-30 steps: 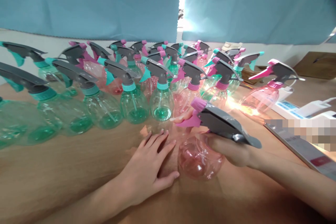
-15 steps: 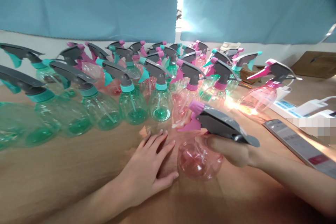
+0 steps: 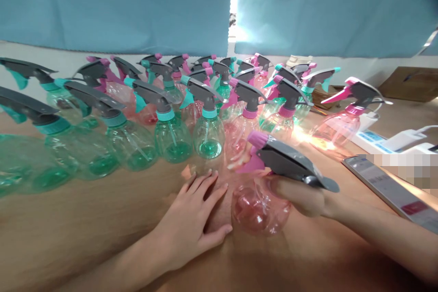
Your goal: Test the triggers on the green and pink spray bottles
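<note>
My right hand [image 3: 301, 195] is wrapped round the neck of a clear pink spray bottle [image 3: 258, 214] with a grey and pink head. Its fingertips show at the pink trigger [image 3: 252, 161], which points left; most of the fingers are hidden behind the bottle and head. The bottle stands on the wooden table [image 3: 143, 219]. To its left, my left hand [image 3: 193, 216] lies flat on the table with fingers spread and nothing in it. The nearest green spray bottle [image 3: 209, 139] stands just beyond its fingertips.
Several green and pink spray bottles crowd the table's far side, including a green one [image 3: 173, 141] in the front row. A lone pink bottle [image 3: 338, 125] stands at right, near a phone [image 3: 386, 187] and a power strip [image 3: 372, 139]. Behind are a cardboard box [image 3: 409, 84] and blue blinds [image 3: 112, 7].
The pink trigger and my right fingertips have shifted slightly toward the bottle's neck. My left hand and the bottles around stay in place.
</note>
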Action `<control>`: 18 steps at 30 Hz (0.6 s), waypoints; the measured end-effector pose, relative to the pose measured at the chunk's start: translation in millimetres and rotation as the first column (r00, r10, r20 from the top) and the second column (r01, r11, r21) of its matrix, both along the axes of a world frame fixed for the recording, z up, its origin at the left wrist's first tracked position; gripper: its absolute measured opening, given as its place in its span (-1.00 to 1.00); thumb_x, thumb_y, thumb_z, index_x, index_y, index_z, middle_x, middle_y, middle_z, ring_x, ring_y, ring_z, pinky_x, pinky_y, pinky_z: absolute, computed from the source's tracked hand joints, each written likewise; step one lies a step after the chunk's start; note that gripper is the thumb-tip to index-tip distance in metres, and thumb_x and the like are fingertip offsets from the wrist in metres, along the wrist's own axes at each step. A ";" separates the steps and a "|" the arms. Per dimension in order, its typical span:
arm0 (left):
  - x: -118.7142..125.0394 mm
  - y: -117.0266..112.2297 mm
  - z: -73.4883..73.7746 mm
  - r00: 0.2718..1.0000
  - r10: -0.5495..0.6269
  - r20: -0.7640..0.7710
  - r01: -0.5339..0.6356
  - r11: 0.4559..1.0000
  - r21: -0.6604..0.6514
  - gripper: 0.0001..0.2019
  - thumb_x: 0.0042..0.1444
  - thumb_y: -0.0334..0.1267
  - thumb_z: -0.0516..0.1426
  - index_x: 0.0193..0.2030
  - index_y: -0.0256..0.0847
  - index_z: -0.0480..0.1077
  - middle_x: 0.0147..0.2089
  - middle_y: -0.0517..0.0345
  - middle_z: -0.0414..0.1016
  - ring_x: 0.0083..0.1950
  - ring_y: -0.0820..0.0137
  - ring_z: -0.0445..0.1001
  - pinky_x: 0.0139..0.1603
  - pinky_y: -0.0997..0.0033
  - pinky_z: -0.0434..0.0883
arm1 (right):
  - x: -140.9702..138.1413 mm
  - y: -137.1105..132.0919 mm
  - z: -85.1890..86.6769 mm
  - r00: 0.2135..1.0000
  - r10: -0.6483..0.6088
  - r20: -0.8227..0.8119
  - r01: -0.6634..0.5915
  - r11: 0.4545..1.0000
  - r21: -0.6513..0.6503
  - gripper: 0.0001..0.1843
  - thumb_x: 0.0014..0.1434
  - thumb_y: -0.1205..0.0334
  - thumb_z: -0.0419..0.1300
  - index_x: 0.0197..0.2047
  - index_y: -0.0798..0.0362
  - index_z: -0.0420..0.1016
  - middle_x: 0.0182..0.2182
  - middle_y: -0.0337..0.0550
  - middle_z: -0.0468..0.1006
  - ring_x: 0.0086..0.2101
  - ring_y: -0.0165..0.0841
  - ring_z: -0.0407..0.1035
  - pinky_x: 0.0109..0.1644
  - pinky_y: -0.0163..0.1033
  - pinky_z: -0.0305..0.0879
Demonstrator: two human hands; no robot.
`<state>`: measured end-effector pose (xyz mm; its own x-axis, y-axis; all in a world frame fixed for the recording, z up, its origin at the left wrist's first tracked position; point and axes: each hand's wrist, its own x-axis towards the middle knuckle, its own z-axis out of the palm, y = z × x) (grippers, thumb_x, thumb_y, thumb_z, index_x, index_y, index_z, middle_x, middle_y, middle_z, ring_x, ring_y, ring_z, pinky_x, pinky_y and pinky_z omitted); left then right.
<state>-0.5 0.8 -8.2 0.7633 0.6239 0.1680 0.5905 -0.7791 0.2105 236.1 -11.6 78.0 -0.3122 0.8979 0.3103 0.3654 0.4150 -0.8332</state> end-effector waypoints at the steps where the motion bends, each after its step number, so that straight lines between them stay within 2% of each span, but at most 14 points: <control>1: -0.1 -0.1 0.3 1.000 -0.001 -0.001 0.001 1.000 -0.002 -0.37 0.20 0.06 0.14 0.33 -0.21 0.23 0.39 -0.17 0.14 0.36 -0.04 0.12 0.29 -0.14 0.14 | -1.8 0.4 1.8 1.000 0.004 -0.024 -0.004 1.000 0.013 -0.82 -0.09 0.37 0.05 -0.65 -0.01 0.18 -0.68 -0.36 0.19 -0.63 -0.48 0.09 -0.59 -0.34 0.16; 5: -0.5 -1.1 1.5 1.000 -0.003 0.006 0.003 1.000 -0.008 -0.37 0.20 0.04 0.15 0.34 -0.20 0.22 0.40 -0.16 0.13 0.37 -0.04 0.10 0.30 -0.14 0.12 | -3.8 2.0 3.2 0.998 0.028 -0.058 -0.025 0.999 0.043 -0.80 -0.03 0.35 0.05 -0.64 -0.01 0.28 -0.63 -0.31 0.31 -0.59 -0.45 0.19 -0.53 -0.33 0.28; 8: -0.3 -1.5 2.2 1.000 -0.006 0.013 0.006 1.000 -0.010 -0.37 0.20 0.03 0.15 0.34 -0.20 0.21 0.41 -0.16 0.12 0.38 -0.04 0.10 0.30 -0.15 0.12 | 4.5 1.8 -6.8 0.998 0.065 -0.013 -0.065 0.997 -0.027 -0.76 0.12 0.27 0.08 -0.54 -0.01 0.45 -0.56 -0.27 0.43 -0.52 -0.40 0.33 -0.40 -0.27 0.41; 11: 0.4 -1.1 3.7 1.000 -0.008 0.001 0.009 1.000 -0.018 -0.37 0.20 0.04 0.15 0.34 -0.21 0.21 0.40 -0.18 0.13 0.37 -0.05 0.11 0.29 -0.17 0.13 | 14.0 0.8 -18.9 0.998 0.069 -0.015 -0.070 0.994 -0.079 -0.78 0.18 0.24 0.10 -0.42 -0.02 0.55 -0.51 -0.25 0.50 -0.42 -0.34 0.44 -0.30 -0.23 0.47; 14: 1.4 -0.7 6.3 1.000 -0.006 -0.018 0.006 1.000 -0.028 -0.37 0.20 0.05 0.15 0.34 -0.22 0.22 0.40 -0.20 0.14 0.37 -0.05 0.11 0.28 -0.18 0.14 | 16.7 0.3 -23.4 0.998 0.060 -0.035 -0.063 0.995 -0.076 -0.80 0.17 0.25 0.12 -0.41 -0.02 0.55 -0.49 -0.25 0.53 -0.43 -0.36 0.45 -0.36 -0.29 0.47; 18: 2.2 -0.6 8.7 0.999 -0.002 -0.044 0.000 0.999 -0.042 -0.37 0.20 0.04 0.15 0.33 -0.23 0.24 0.40 -0.21 0.14 0.38 -0.05 0.10 0.29 -0.17 0.14 | 9.9 0.1 -16.6 0.999 -0.004 -0.034 0.002 0.999 -0.042 -0.81 0.15 0.18 0.16 -0.48 0.00 0.46 -0.52 -0.27 0.51 -0.52 -0.42 0.41 -0.50 -0.36 0.42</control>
<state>1.7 0.2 0.5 0.7703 0.6286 0.1075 0.5989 -0.7709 0.2170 246.0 -11.5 61.4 -0.2993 0.9113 0.2826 0.3373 0.3781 -0.8621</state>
